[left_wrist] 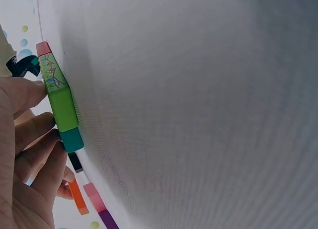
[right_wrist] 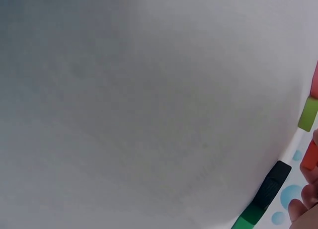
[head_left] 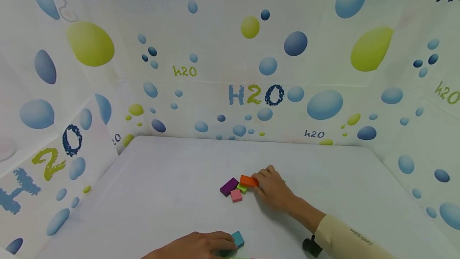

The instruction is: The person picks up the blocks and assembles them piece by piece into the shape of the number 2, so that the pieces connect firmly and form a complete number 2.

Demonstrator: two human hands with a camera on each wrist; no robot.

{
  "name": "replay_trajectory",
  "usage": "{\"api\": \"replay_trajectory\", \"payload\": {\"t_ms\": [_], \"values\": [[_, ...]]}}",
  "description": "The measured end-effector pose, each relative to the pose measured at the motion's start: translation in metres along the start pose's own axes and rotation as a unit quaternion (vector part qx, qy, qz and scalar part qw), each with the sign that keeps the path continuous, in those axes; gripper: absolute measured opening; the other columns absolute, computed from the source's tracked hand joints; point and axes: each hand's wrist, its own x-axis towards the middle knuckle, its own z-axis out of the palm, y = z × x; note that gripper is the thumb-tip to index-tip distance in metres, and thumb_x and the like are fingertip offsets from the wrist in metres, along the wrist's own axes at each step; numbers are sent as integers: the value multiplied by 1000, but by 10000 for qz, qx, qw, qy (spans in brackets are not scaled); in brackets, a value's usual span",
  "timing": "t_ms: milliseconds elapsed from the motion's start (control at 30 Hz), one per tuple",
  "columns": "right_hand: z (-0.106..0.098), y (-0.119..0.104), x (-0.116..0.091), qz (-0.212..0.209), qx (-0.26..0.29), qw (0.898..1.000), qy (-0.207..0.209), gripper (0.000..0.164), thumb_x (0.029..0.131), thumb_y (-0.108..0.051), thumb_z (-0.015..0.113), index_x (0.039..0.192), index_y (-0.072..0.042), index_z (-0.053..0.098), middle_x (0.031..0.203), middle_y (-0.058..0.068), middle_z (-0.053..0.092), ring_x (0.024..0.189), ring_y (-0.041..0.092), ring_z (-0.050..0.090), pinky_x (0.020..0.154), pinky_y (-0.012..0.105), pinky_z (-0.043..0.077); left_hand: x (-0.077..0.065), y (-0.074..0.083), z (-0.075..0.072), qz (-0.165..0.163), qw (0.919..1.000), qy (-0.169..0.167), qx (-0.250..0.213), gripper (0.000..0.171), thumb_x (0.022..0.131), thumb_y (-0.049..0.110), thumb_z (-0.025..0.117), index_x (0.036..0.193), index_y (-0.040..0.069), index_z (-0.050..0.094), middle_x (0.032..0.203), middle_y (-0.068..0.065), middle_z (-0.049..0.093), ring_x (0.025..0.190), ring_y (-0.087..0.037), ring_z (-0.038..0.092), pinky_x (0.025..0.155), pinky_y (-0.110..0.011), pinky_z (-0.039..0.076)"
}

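In the head view my right hand [head_left: 273, 189] pinches an orange block [head_left: 248, 181] over a small group. A purple block [head_left: 229, 187], a pink block [head_left: 236, 195] and a lime block [head_left: 242, 188] lie by it. Lower down, my left hand [head_left: 201, 247] rests its fingers beside a teal block [head_left: 237, 239]. The left wrist view shows that hand's thumb and fingers [left_wrist: 37, 134] touching a green block [left_wrist: 62, 107] with a printed pattern, between the teal block [left_wrist: 72, 139] and a red-pink block [left_wrist: 43, 48]. The right hand mostly hides a dark block [right_wrist: 272, 187] with a green piece [right_wrist: 246, 219] against it.
A white cloth [head_left: 172, 187] covers the table. Patterned curtains [head_left: 215, 43] with blue and green drops enclose the back and sides. A black wrist device [head_left: 312, 247] hangs by the right sleeve [head_left: 345, 235], close above the table.
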Motion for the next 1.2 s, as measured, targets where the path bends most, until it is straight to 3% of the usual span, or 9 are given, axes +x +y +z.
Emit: {"api": "replay_trajectory", "payload": {"t_ms": [367,533,667,867,1200], "values": [[-6,0,-12,-491,127,9987,-58,34,93,-23,74,124,-8,70,114,3,69,101,17,47,86,35,48,3,1,-2,-92,9999,-58,-69,38,102,46,56,131,25,70,138,4,60,125,-10,55,91,-11,49],[-9,5,-14,-711,558,9956,-245,32,94,-20,72,123,-8,70,115,1,68,103,15,45,89,33,48,5,1,-3,-100,9999,-99,-58,40,102,47,56,134,26,68,140,4,59,127,-11,55,92,-12,50],[-12,8,-18,-718,1281,9879,-505,32,92,-15,73,122,-8,71,114,0,68,104,13,46,90,31,50,8,2,-5,-28,10000,-75,-6,39,103,45,56,134,25,68,140,3,59,127,-12,55,93,-12,49],[-15,4,-22,-370,2018,9741,-954,29,90,-17,75,119,-13,73,112,-7,65,104,12,50,91,28,52,9,3,-7,31,9999,-59,86,38,103,44,56,133,24,68,140,3,59,128,-12,55,95,-13,49],[-18,3,-29,-574,2497,9560,-1432,29,91,-18,75,121,-17,73,112,-11,65,105,8,55,91,24,53,8,3,-5,5,10000,-23,-36,38,102,44,59,134,25,67,140,3,59,127,-12,55,93,-12,49]]}}
